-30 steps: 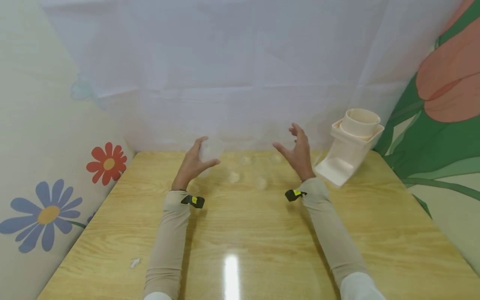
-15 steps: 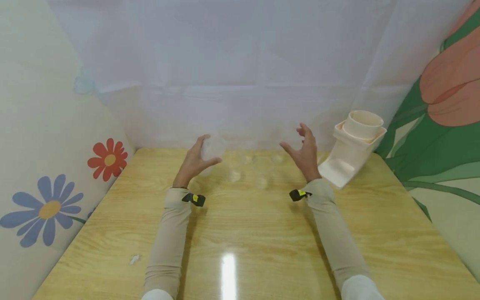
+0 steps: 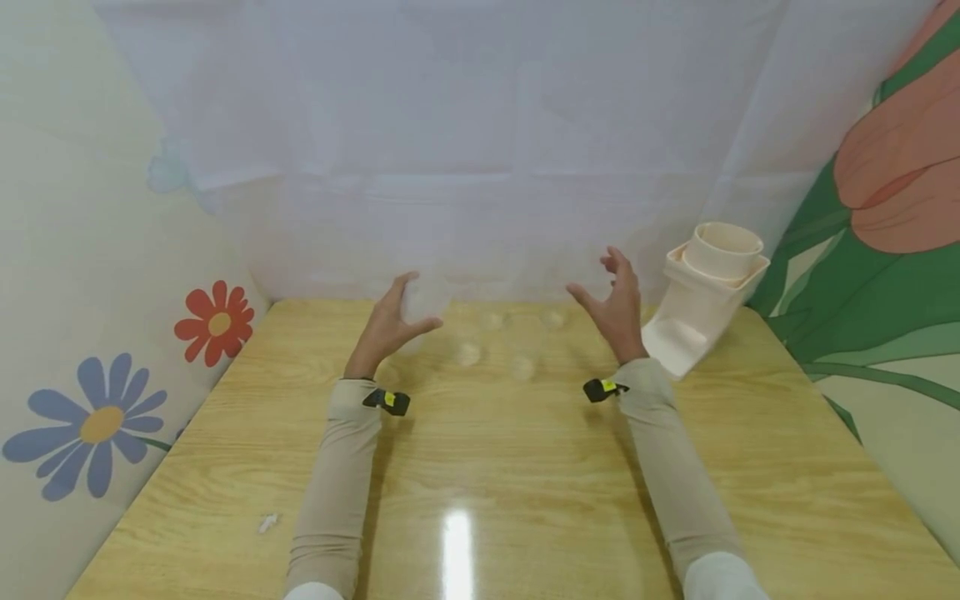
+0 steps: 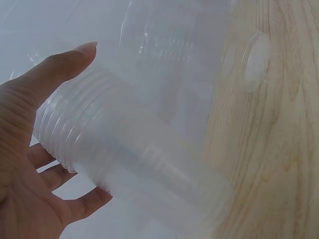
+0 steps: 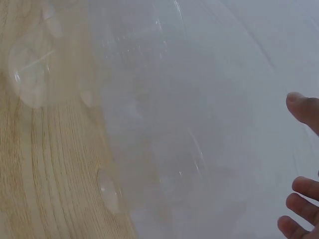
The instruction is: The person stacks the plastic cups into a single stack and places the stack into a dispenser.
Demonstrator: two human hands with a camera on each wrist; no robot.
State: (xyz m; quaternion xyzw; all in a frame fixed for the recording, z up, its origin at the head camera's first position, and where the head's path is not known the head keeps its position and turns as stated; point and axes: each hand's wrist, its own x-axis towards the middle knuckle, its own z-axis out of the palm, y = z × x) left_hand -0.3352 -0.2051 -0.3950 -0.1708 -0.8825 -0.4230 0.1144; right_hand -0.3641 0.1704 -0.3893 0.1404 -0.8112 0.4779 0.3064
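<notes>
In the head view my left hand (image 3: 382, 329) grips a stack of nested clear plastic cups (image 4: 134, 144). Thumb and fingers wrap the ribbed rims in the left wrist view, and the stack tilts with its bases toward the table. Between the hands several clear plastic cups stand on the table, among them a front left cup (image 3: 468, 353), a front right cup (image 3: 522, 365) and a back right cup (image 3: 552, 317). Just right of them my right hand (image 3: 618, 312) is raised, thumb and fingers spread, holding nothing. A cup base (image 5: 109, 191) shows left of its fingers in the right wrist view.
A cream plastic stand (image 3: 690, 308) with a round collar on top is beside my right wrist. White cloth (image 3: 480, 125) hangs along the table's back edge. Painted walls border both sides. A small white scrap (image 3: 268, 523) lies on the wooden table (image 3: 525, 483) at left front.
My right hand has shifted a little to the right, away from the cups and nearer the cream stand. The left hand keeps its hold on the stack, almost still.
</notes>
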